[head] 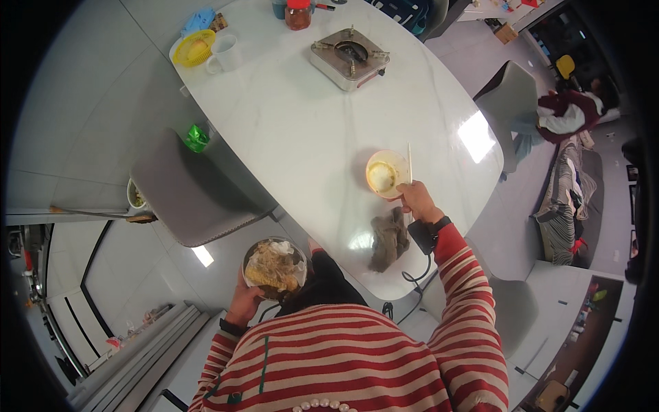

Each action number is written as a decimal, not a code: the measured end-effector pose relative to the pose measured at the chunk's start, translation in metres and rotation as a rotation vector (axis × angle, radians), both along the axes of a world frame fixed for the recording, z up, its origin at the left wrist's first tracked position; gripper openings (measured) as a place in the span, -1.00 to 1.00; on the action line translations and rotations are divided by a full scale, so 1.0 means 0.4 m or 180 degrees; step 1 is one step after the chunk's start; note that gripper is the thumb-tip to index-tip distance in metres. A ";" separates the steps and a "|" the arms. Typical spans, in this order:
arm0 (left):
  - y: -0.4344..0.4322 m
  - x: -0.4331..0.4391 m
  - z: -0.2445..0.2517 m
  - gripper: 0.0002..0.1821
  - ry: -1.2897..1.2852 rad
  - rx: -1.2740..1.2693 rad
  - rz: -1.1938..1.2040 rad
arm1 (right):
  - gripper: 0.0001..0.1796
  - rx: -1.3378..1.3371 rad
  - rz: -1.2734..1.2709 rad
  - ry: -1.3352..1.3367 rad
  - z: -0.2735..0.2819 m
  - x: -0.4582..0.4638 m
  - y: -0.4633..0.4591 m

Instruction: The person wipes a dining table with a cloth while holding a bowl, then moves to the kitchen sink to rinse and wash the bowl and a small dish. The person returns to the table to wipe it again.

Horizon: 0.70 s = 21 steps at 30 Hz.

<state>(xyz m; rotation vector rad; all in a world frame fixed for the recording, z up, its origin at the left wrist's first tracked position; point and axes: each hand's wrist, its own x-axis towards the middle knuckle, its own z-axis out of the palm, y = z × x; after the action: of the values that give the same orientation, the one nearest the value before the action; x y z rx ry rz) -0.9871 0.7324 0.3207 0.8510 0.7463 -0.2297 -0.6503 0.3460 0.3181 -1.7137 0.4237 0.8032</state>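
Observation:
My left hand (245,299) grips the rim of a round metal bowl (306,266), held beside the table over the floor. Inside lie food scraps (273,265), apparently with corncobs and crumpled white tissue. Over the table, my right hand (419,200) pinches the edge of a small bowl (387,174) with a pinkish rim, along with light-coloured chopsticks (410,159). A little yellowish residue shows in that bowl; whether it touches the table cannot be told. Just below my right hand, a crumpled grey-brown cloth (388,241) lies on the tabletop.
The white table (288,129) carries a portable gas stove (351,57), a red-lidded jar (298,14), a clear mug (225,52) and a yellow basket (194,48). A grey chair (201,190) stands at the left. Another person (569,116) is at the far right, near another chair (507,103).

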 end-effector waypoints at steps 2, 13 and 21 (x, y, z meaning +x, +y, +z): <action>0.005 0.001 -0.011 0.04 -0.0041 0.0025 0.0038 | -0.61 0.0278 -0.0017 0.0128 0.008 0.008 -0.001; 0.048 -0.076 0.012 0.05 0.0027 -0.0129 0.0051 | -0.02 -0.1982 0.1472 -0.1889 0.054 -0.369 -0.006; 0.055 -0.095 0.038 0.07 -0.0118 -0.0170 0.0012 | -0.49 -0.2109 0.1773 -0.1958 0.012 -0.431 0.002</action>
<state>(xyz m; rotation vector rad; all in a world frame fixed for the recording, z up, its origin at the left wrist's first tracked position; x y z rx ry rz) -1.0253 0.7543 0.3358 0.8013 0.7043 -0.2290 -0.8228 0.3470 0.3228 -2.6422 -0.2660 0.4812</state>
